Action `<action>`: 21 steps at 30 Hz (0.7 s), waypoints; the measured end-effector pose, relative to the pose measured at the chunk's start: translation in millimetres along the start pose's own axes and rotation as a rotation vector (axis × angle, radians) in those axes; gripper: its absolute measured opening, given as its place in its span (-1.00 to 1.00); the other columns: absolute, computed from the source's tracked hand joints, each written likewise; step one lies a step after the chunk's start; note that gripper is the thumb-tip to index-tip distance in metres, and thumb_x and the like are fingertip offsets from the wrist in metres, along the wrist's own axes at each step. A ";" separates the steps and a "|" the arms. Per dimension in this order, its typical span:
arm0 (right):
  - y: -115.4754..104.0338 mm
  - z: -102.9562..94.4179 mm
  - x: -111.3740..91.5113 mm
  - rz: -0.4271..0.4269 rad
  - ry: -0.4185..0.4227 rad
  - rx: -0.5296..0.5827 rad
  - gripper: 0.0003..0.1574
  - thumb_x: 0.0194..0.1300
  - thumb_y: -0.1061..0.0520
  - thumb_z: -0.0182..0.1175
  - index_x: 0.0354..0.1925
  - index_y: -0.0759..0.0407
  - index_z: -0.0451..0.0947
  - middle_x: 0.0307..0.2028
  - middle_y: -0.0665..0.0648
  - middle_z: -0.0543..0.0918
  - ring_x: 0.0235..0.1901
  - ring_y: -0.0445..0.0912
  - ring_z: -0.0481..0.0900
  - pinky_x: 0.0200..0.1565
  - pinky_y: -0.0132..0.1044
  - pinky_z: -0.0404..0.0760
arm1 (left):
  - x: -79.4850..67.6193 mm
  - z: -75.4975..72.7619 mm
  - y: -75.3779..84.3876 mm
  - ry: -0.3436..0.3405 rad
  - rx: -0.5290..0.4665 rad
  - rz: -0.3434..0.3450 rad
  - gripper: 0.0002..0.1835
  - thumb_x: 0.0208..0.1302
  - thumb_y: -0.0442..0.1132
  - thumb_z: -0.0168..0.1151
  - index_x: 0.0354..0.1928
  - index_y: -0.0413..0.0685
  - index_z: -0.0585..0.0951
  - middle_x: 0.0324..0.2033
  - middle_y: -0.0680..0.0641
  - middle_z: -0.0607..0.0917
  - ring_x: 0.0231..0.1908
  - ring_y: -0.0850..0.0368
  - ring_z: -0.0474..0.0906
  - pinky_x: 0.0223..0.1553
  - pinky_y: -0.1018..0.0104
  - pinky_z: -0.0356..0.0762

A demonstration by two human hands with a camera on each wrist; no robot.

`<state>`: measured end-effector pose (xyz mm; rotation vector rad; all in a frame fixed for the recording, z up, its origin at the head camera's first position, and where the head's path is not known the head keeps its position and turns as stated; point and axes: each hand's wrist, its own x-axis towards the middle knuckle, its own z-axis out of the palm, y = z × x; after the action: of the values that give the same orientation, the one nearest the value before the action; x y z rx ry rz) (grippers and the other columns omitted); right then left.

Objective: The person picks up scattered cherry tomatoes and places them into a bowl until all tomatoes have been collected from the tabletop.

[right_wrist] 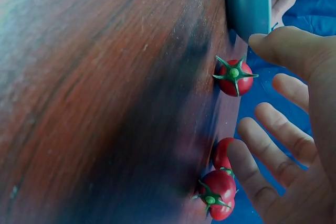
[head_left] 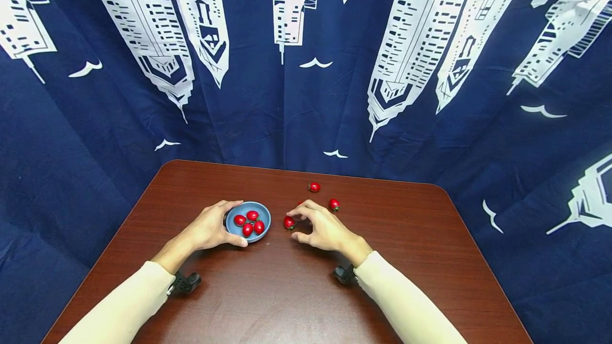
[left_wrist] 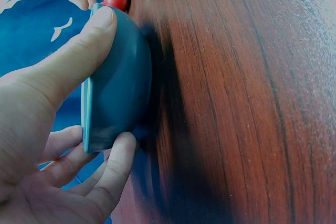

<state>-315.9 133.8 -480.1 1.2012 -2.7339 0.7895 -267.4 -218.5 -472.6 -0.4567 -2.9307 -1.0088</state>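
Observation:
My left hand (head_left: 209, 229) grips a small blue bowl (head_left: 265, 213) by its left side; in the left wrist view the thumb lies on the rim of the bowl (left_wrist: 126, 72) and the fingers curl at its other side. Several red cherry tomatoes (head_left: 252, 215) lie inside. Just right of the bowl, my right hand (head_left: 325, 229) hovers with fingers and thumb spread about a single cherry tomato (head_left: 289, 222) on the table. The right wrist view shows this tomato (right_wrist: 242, 84) with its green stem star, apart from the fingertips.
Beyond the right hand lie more cherry tomatoes: one (head_left: 314, 187) toward the back edge, another (head_left: 334, 205) to the right, and one mostly hidden behind the fingers. The brown wooden table (head_left: 268, 301) meets a dark blue curtain (head_left: 287, 110) with white building prints.

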 end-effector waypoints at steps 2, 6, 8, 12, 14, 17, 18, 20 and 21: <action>-0.2 1.3 1.7 0.003 -0.011 -0.004 -0.33 0.38 0.04 0.65 0.42 0.00 0.77 0.25 0.03 0.79 0.14 -0.04 0.85 0.20 -0.11 0.81 | 0.0 0.4 0.1 0.000 0.002 -0.001 0.25 -0.07 0.11 0.98 0.63 -0.28 0.57 0.35 -0.31 0.77 0.26 -0.23 0.76 0.35 -0.21 0.75; 0.1 3.6 4.1 0.009 -0.030 -0.019 -0.28 0.40 0.01 0.66 0.47 -0.03 0.75 0.29 0.00 0.78 0.10 -0.09 0.86 0.16 -0.15 0.81 | 0.6 0.4 1.0 -0.003 0.003 -0.002 0.24 -0.05 0.12 0.97 0.63 -0.28 0.56 0.36 -0.32 0.77 0.27 -0.24 0.75 0.36 -0.21 0.75; 0.4 4.3 4.8 0.015 -0.035 -0.021 -0.26 0.41 -0.01 0.66 0.49 -0.04 0.74 0.29 -0.01 0.77 0.06 -0.12 0.85 0.13 -0.19 0.80 | 0.9 -0.1 1.8 -0.006 0.000 -0.007 0.23 -0.03 0.12 0.96 0.64 -0.27 0.56 0.37 -0.31 0.76 0.28 -0.23 0.75 0.37 -0.21 0.74; 1.0 6.0 7.2 0.002 -0.041 -0.003 -0.24 0.41 0.02 0.68 0.50 0.01 0.74 0.26 0.01 0.79 -0.08 -0.14 0.83 0.05 -0.28 0.78 | 1.0 -0.6 2.9 -0.008 -0.002 -0.006 0.23 -0.03 0.11 0.96 0.64 -0.26 0.56 0.37 -0.31 0.76 0.28 -0.24 0.75 0.37 -0.21 0.75; 1.2 6.9 9.0 -0.011 -0.049 0.007 -0.24 0.41 0.05 0.68 0.50 0.05 0.74 0.25 0.04 0.79 -0.14 -0.13 0.82 0.01 -0.33 0.77 | 0.6 -0.6 2.6 -0.004 0.003 0.001 0.24 -0.05 0.11 0.97 0.63 -0.28 0.56 0.36 -0.32 0.77 0.27 -0.25 0.76 0.36 -0.22 0.75; 1.8 7.9 11.7 -0.028 -0.062 0.013 -0.25 0.40 0.09 0.68 0.49 0.10 0.74 0.23 0.08 0.80 -0.21 -0.14 0.80 -0.04 -0.40 0.75 | 0.0 -0.6 2.5 0.000 0.009 0.003 0.25 -0.08 0.10 0.98 0.62 -0.30 0.57 0.36 -0.33 0.77 0.27 -0.26 0.76 0.36 -0.22 0.74; 2.0 8.3 12.5 -0.033 -0.065 0.014 -0.25 0.40 0.11 0.68 0.49 0.12 0.74 0.22 0.10 0.81 -0.22 -0.16 0.80 -0.06 -0.41 0.74 | -0.1 -0.6 2.4 0.000 0.010 0.002 0.25 -0.08 0.10 0.98 0.62 -0.31 0.57 0.36 -0.33 0.77 0.28 -0.26 0.76 0.37 -0.23 0.74; 2.3 9.2 14.0 -0.040 -0.067 0.016 -0.27 0.41 0.13 0.68 0.48 0.14 0.75 0.20 0.12 0.81 -0.25 -0.18 0.79 -0.09 -0.44 0.73 | 0.0 -0.4 2.2 -0.002 0.013 -0.002 0.25 -0.08 0.11 0.98 0.62 -0.29 0.57 0.37 -0.32 0.77 0.29 -0.26 0.76 0.38 -0.23 0.73; 2.5 9.9 14.8 -0.046 -0.066 0.020 -0.28 0.41 0.15 0.67 0.47 0.15 0.76 0.18 0.14 0.81 -0.27 -0.19 0.79 -0.10 -0.45 0.73 | 0.1 -0.4 2.4 -0.003 0.012 -0.006 0.25 -0.08 0.11 0.98 0.63 -0.29 0.57 0.38 -0.32 0.77 0.29 -0.25 0.75 0.39 -0.22 0.72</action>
<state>-326.4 120.6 -486.0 1.3121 -2.7450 0.7883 -266.9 -216.9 -470.8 -0.4503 -2.9406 -0.9915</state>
